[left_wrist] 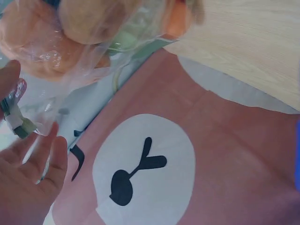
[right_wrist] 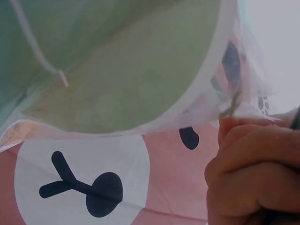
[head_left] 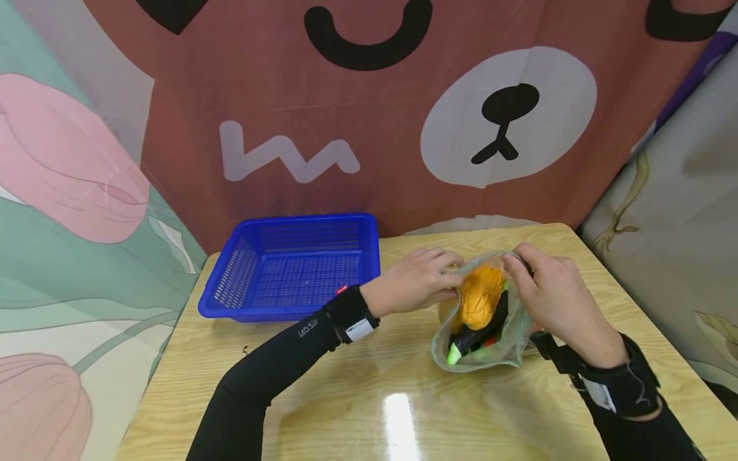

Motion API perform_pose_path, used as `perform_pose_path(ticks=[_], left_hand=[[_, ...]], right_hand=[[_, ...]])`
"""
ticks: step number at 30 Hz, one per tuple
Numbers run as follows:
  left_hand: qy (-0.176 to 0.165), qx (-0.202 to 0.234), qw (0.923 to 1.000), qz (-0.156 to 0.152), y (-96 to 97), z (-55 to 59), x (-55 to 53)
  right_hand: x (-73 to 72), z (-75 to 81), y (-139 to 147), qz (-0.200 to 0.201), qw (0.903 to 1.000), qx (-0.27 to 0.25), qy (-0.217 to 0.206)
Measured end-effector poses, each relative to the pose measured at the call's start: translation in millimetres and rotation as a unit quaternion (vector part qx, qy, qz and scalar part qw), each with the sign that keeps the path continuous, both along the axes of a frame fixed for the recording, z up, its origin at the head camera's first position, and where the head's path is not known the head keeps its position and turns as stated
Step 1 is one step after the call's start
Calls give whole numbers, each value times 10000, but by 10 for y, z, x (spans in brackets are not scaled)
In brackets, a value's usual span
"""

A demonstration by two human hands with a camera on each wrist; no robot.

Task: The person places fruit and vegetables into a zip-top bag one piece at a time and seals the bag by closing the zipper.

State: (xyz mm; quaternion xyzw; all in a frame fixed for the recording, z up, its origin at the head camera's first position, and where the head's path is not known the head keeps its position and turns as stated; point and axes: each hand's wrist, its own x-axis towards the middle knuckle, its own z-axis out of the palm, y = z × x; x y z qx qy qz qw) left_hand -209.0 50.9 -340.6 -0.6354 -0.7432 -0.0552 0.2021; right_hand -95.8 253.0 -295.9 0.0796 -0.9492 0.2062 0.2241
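Note:
A translucent pale-green bag (head_left: 517, 342) stands on the table with its mouth spread between both hands. Inside it are a ridged orange pumpkin-like piece (head_left: 481, 296) and a dark eggplant (head_left: 478, 336) with a light green end; bits of red and green show beneath. My left hand (head_left: 412, 280) holds the bag's left rim, with thumb and fingertips about the plastic in the left wrist view. At the opposite side, my right hand (head_left: 556, 298) pinches the rim between thumb and curled fingers. Through the clear side in the left wrist view, rounded orange and tan items (left_wrist: 40, 42) show.
To the left stands a blue plastic basket (head_left: 230, 306) with perforated walls and a small red label. The wood-grain table (head_left: 334, 410) ends at a hanging cloth (head_left: 392, 198) printed with a brown bear. Patterned cloths hang at both sides.

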Motion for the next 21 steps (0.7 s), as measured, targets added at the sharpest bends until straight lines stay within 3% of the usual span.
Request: perform_pose_path(ticks=[6, 15, 21], left_hand=[[-122, 604, 9978, -230, -19, 98, 68], [46, 1261, 9920, -72, -85, 245, 195], [138, 1965, 9803, -120, -125, 342, 299]], right_hand=[[20, 54, 58, -60, 9997, -169, 171], [81, 198, 70, -25, 9989, -160, 439], [145, 298, 83, 84, 9993, -260, 267]])
